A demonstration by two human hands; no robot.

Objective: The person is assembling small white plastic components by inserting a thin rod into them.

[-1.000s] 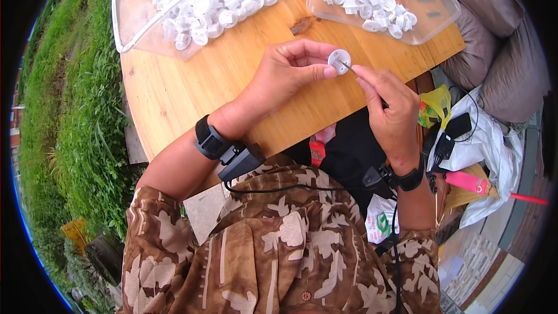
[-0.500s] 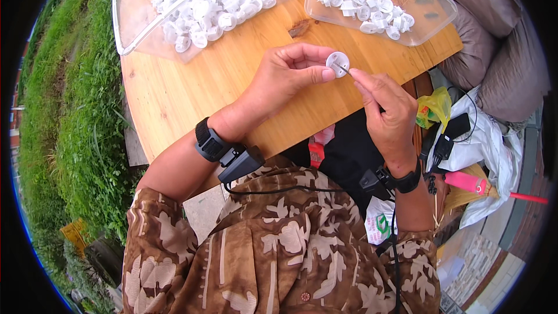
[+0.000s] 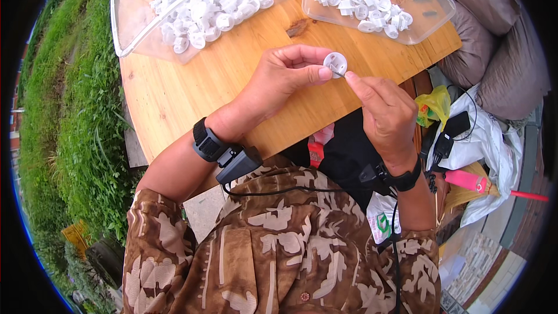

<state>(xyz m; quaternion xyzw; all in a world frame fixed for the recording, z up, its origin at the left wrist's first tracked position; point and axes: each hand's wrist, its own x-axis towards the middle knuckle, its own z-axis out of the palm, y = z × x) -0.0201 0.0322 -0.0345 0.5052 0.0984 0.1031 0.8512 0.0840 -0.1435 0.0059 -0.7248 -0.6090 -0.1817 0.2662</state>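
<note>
Over the surface (image 3: 192, 90), the left hand (image 3: 285, 71) is pinching a white disc (image 3: 335, 60) by its edge, probably the best spot. The right hand (image 3: 388, 110) is pinching a thin stick (image 3: 339, 74). The disc is looking light and stiff.

Disc (image 3: 335, 65) is white. Bins (image 3: 428, 28) are clear; parts (image 3: 224, 21) are white. Tabletop (image 3: 192, 93) is honey-yellow with a dark brown knot (image 3: 297, 27). Shirt (image 3: 261, 261) shows beige leaf shapes on brown. Straps (image 3: 207, 142) are black. Cushion (image 3: 494, 0) is grey-brown. Grass (image 3: 87, 145) is green.

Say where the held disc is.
In the head view, the disc is above and slightly right of centre, pinched by the left hand, beside the right hand.
</note>
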